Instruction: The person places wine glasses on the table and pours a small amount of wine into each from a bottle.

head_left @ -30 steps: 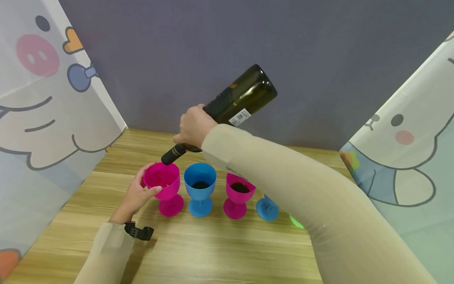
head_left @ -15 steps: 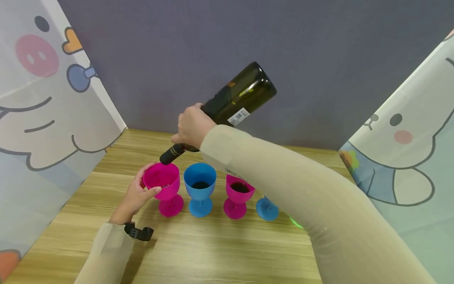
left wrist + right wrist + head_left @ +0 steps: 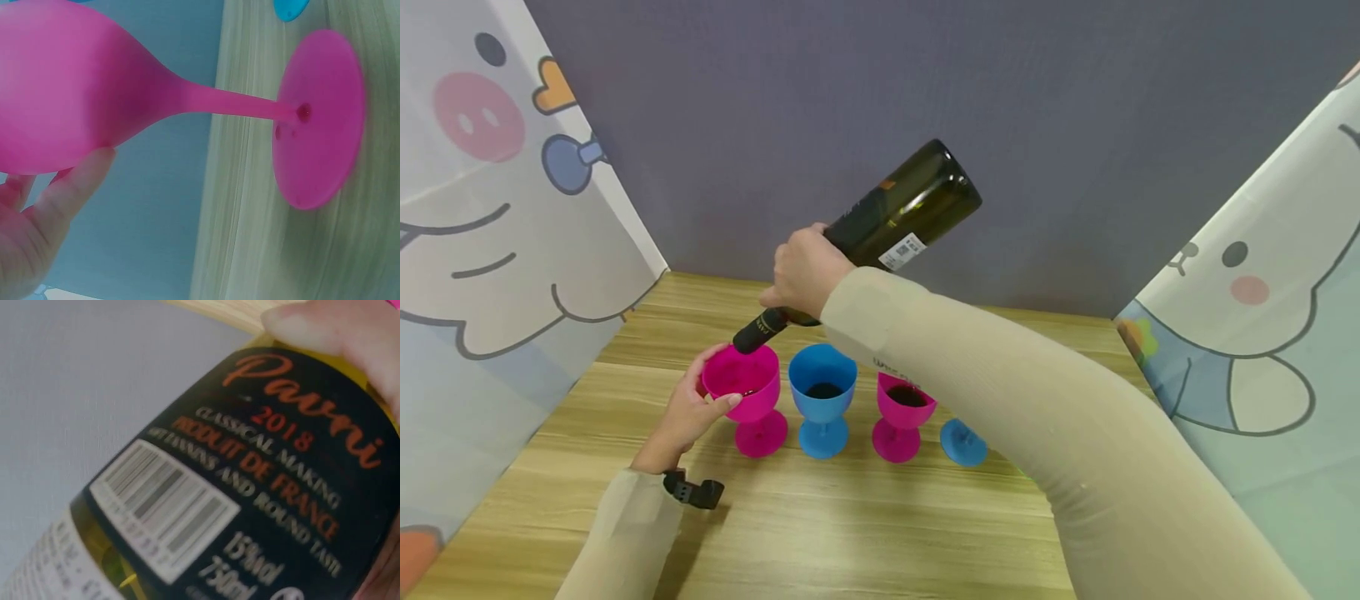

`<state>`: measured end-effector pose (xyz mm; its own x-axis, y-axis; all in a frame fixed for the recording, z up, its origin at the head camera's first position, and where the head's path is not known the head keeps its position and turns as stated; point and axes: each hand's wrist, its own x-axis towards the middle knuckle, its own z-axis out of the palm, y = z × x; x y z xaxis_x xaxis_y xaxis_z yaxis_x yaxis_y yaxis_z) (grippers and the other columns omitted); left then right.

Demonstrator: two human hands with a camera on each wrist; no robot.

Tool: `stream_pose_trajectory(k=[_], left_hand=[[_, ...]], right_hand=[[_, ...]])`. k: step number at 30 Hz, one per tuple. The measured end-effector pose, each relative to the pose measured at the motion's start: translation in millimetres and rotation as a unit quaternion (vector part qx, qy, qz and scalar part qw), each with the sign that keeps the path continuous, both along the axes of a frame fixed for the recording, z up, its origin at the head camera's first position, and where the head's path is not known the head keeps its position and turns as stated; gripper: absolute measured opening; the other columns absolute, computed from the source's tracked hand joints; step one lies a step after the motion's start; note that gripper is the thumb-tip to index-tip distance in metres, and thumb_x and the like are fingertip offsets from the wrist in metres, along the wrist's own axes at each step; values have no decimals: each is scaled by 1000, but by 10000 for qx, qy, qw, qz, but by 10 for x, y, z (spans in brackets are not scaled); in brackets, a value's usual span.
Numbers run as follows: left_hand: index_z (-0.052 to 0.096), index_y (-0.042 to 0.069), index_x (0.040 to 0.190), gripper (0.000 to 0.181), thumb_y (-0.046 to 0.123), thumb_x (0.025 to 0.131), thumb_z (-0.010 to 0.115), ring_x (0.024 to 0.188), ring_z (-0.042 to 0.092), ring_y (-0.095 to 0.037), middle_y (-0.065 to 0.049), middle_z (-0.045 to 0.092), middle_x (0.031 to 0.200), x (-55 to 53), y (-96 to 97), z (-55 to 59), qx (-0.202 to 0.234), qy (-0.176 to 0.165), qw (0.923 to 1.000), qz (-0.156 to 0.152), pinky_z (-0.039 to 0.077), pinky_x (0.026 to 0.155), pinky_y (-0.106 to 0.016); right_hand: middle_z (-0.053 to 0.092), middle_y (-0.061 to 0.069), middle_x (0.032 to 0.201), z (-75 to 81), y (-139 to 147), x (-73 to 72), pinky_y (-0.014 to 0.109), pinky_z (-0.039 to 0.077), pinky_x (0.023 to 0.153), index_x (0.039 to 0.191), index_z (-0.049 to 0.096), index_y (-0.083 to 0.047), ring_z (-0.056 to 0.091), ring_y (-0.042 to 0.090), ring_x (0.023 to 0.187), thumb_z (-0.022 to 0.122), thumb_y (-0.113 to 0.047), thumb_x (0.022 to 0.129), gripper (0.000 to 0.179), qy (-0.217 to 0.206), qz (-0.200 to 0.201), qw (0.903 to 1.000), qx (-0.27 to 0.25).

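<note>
My right hand (image 3: 808, 271) grips a dark green wine bottle (image 3: 921, 196) near its shoulder and neck. The bottle is tilted steeply, base up to the right, its mouth over the rim of the leftmost pink goblet (image 3: 763, 407). A small glint shows low inside that goblet. With fingers and thumb curved round the bowl, my left hand (image 3: 691, 410) holds the goblet. In the left wrist view the goblet's foot (image 3: 322, 119) appears on the wood table, thumb against the bowl. The right wrist view is filled by the bottle's black label (image 3: 269, 456).
To the right stand a blue goblet (image 3: 823, 408) and another pink goblet (image 3: 901, 414), both with dark liquid. A further blue goblet (image 3: 962, 442) is mostly hidden beneath my right sleeve (image 3: 1000, 358). A grey panel (image 3: 737, 150) rises behind the table (image 3: 850, 533), with cartoon-printed sheets at both sides.
The bottle's mouth has shifted slightly left and down over the pink goblet; its base rose a little, then dipped. My left hand and the goblet have stayed nearly still.
</note>
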<state>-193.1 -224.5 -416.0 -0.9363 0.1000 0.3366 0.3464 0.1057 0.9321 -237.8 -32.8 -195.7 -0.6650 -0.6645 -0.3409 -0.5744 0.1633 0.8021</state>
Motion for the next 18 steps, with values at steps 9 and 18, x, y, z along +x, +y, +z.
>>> stream_pose_trajectory(k=[9,18], left_hand=[[43,14,135,65,-10,78,63,96,55,0,19,56,109,0,-19,-20,-133,-91,9999,40,50,73,-16],[37,-1,138,65,-10,78,62,93,55,-2,16,56,106,-18,5,17,-150,-304,9993,155,51,69,-18]], right_hand=[[62,6,114,-79,52,-53,44,52,88,137,33,-36,62,24,99,71,-23,86,65,-376,-275,9988,-121],[61,-1,91,-135,233,-96,26,51,67,139,32,-37,56,13,76,72,-20,85,69,-653,-457,9954,-536]])
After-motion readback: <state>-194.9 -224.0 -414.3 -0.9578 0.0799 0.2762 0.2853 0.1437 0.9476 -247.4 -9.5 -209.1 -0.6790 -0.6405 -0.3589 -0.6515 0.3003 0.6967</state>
